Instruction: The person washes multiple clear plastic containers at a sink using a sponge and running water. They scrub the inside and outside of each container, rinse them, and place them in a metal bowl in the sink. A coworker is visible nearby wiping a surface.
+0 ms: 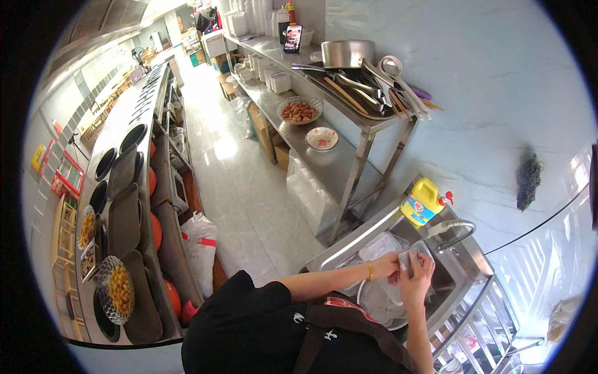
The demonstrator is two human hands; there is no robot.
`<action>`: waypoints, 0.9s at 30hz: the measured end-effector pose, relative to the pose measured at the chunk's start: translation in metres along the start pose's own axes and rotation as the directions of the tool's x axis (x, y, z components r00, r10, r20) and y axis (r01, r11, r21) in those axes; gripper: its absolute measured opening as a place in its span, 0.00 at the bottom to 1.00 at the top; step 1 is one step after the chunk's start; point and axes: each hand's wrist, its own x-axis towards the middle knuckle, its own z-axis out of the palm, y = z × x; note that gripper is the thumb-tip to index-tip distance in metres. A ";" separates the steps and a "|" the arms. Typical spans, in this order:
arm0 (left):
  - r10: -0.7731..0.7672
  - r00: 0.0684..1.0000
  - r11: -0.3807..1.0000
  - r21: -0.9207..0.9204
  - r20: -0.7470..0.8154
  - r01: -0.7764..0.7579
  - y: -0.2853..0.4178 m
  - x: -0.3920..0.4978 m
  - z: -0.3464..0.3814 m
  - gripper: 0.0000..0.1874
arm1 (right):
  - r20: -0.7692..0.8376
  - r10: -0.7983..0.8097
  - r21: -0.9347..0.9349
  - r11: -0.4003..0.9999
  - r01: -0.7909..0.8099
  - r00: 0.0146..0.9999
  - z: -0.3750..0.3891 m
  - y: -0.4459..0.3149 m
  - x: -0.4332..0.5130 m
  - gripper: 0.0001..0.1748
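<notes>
Over a stainless steel sink [451, 280], my right hand [417, 276] grips a clear plastic container [423, 248]. My left hand [387, 266], with a yellow band at the wrist, reaches across and grips its near side. Something reddish shows below my left fingers; what it is cannot be told. Below my hands a round basin [360, 299] holds several translucent plastic pieces. More clear plastic containers [380, 245] lie in the sink's far left part. The curved faucet [467, 229] stands just beyond the held container, and I cannot tell whether water runs.
A yellow detergent jug [419, 203] with a red pump stands on the sink's back rim. Left of it is a steel shelf table [364, 122] bearing a utensil tray [348, 89] and a pot [348, 53]. A counter with dark trays [124, 224] runs along the left.
</notes>
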 end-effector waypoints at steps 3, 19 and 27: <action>-0.166 0.981 0.983 -0.066 0.100 0.173 0.008 -0.004 -0.006 0.16 | -0.034 -0.014 -0.036 0.999 0.013 0.999 -0.009 0.004 0.013 0.23; -0.268 0.915 0.940 0.291 0.300 0.180 0.102 -0.019 -0.043 0.16 | 0.178 0.261 0.459 0.831 -0.314 0.949 -0.093 0.026 0.052 0.23; -0.232 0.904 0.858 0.513 0.358 0.017 0.117 -0.007 -0.039 0.11 | 0.454 0.123 0.288 0.917 -0.275 0.883 -0.084 0.027 0.057 0.22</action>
